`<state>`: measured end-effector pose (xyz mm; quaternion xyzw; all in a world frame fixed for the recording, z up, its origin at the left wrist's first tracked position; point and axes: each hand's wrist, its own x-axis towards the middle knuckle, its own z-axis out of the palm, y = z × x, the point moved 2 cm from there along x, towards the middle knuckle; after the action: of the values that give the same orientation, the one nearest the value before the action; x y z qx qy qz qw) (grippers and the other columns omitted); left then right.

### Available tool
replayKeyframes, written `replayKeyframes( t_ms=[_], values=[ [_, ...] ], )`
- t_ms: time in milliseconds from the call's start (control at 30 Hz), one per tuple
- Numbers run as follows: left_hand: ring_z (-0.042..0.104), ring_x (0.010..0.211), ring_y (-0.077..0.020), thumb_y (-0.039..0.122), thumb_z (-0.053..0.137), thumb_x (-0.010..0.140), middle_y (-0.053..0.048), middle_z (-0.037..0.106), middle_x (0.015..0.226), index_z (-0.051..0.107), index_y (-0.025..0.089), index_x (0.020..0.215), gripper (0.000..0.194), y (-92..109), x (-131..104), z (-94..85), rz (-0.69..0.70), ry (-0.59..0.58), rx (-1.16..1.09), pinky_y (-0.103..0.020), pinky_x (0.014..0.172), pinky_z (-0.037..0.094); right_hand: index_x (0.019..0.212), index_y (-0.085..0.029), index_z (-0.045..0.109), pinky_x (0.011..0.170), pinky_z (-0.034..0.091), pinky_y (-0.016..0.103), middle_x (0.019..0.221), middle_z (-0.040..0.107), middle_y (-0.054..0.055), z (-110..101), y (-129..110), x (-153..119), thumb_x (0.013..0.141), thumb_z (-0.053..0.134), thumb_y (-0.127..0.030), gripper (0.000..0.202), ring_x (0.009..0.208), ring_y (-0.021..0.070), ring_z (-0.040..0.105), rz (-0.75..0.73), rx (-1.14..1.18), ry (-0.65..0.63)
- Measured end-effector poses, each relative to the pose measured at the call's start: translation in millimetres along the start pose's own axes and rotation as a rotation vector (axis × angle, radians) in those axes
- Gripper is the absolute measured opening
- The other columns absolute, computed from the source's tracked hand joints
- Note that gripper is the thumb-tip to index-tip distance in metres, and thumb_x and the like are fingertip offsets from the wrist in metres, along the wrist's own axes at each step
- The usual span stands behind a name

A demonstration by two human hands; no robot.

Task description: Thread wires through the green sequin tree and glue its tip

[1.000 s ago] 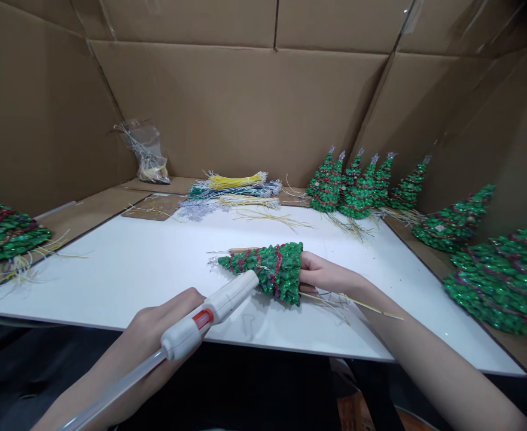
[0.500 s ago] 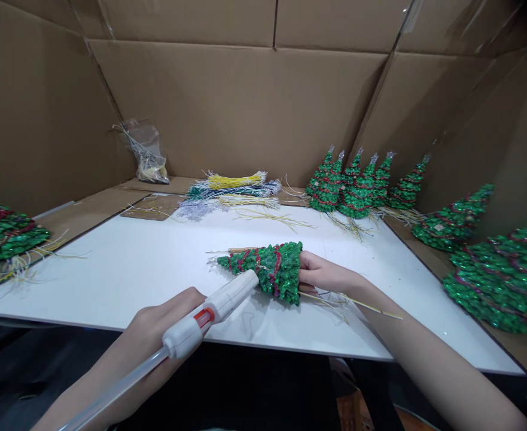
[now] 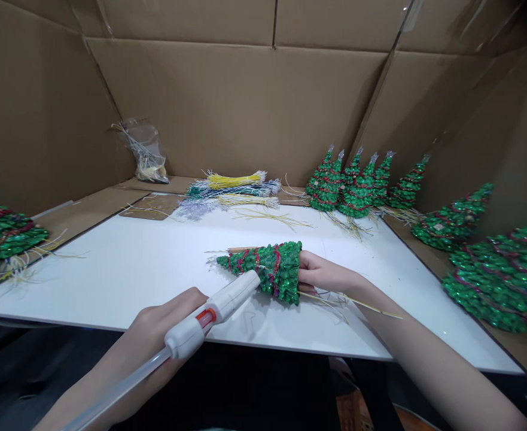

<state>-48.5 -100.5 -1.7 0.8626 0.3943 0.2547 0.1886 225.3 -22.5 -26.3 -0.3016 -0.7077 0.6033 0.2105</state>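
While the left hand (image 3: 167, 320) clamps its fingers around a white plastic glue gun (image 3: 236, 297), the right hand's fingers (image 3: 311, 263) grip a green, red-garlanded conical tree (image 3: 288, 261) by its base.

Smooth plastic glue gun (image 3: 236, 296), rough glittery tree (image 3: 285, 263), glossy tabletop (image 3: 155, 263), matt cardboard (image 3: 200, 102)
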Motion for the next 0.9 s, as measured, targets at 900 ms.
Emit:
replayKeyframes(
  t_ms=[900],
  values=[
    [0.046,0.056,-0.0099,0.031,0.038,0.096,0.003,0.052,0.07,0.046,0.02,0.078,0.023,0.9,-3.5,-0.1,-0.063,0.043,0.026,-0.022,0.055,0.035,0.063,-0.019,0.042,0.038,0.025,0.019,0.041,0.039,-0.008,0.1,0.5,-0.6,0.084,0.053,-0.02,0.023,0.037,0.0048,0.034,0.008,0.005,0.012]
  ],
)
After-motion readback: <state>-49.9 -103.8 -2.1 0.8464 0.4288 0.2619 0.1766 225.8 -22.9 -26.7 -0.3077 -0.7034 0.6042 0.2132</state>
